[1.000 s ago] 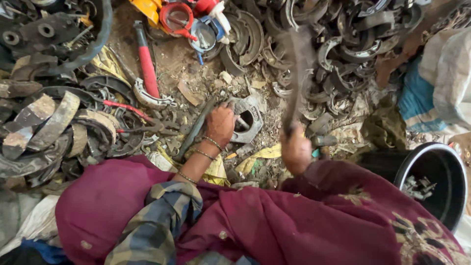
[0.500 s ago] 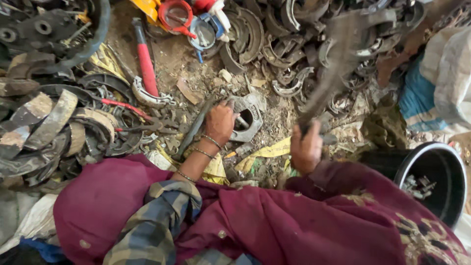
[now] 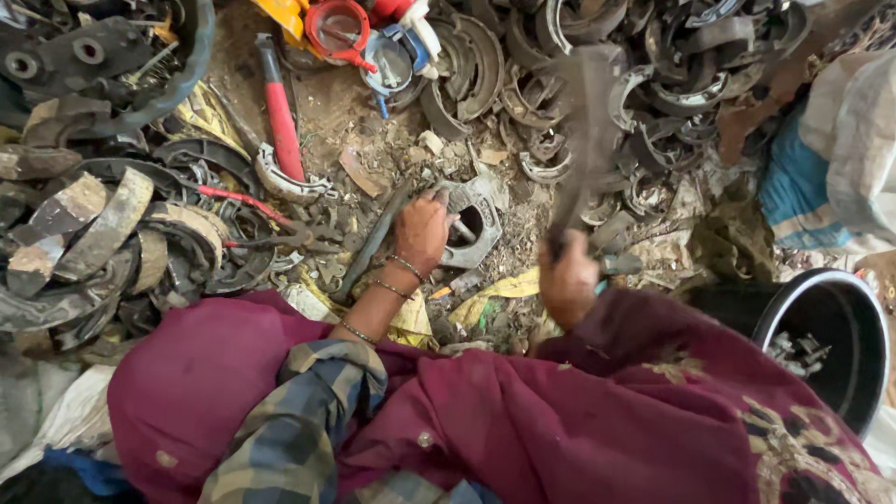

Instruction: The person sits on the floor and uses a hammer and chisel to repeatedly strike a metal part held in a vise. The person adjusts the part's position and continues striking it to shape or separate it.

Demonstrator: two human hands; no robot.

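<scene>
The left hand (image 3: pixel 422 229) is resting on a metal bracket (image 3: pixel 471 222) that is lying on the dirt in front of the person. The right hand (image 3: pixel 567 280) is sitting to the right of that bracket, gripping a blurred tool (image 3: pixel 588 140) that is pointing away toward the heap of brake shoes (image 3: pixel 653 84) lying behind it. A hammer (image 3: pixel 280 117) is lying to the left of the bracket, farther back. More curved brake parts (image 3: pixel 112 233) are piling up at the far left. A bucket (image 3: pixel 854 317) is standing at the right, with small metal pieces (image 3: pixel 793 353) lying in it.
</scene>
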